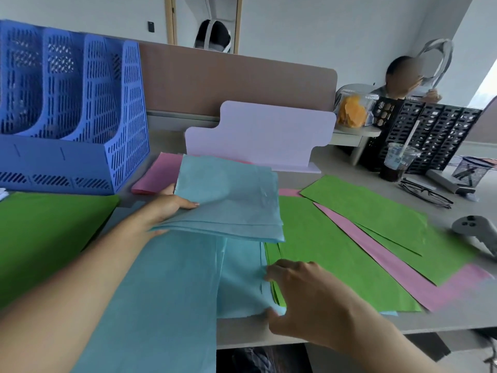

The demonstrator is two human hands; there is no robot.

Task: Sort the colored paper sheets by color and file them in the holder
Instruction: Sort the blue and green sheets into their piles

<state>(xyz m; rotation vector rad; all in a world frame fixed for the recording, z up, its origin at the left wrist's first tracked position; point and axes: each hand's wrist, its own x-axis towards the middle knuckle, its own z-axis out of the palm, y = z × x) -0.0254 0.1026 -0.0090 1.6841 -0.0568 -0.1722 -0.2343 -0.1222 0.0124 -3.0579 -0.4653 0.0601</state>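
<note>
a pale grey table (347,168) sits against a brown partition (228,82) in a white-walled office. a blue holder (80,157) with upright slots stands at the table's far left. every place below is given from that holder.

just in front of the holder lies a green stack (48,232). just to its right lie pink sheets (158,173), and behind those a lilac stand (261,135). further right and nearer the viewer, loose green sheets (336,251) overlap a pink strip (390,262).

the left hand (166,208) is closed around the lifted blue sheets (231,200), thumb on top and fingers beneath. it holds them above the table, to the right of the holder. the right hand (295,292), well to the holder's right and close to the viewer, has bent fingers. fingertips and thumb touch the right edge of the flat blue sheets (174,278). you cannot tell whether it pinches them or only presses. all the coloured sheets in view are outside the holder.

far to the holder's right stand a black rack (435,135), a plastic cup (398,162) of dark drink with a straw, and a clear tub (352,109) of orange pieces. a mesh pot (470,170) there holds pens. glasses (425,195) and a grey controller (476,232) lie nearby. another person sits beyond the rack.
</note>
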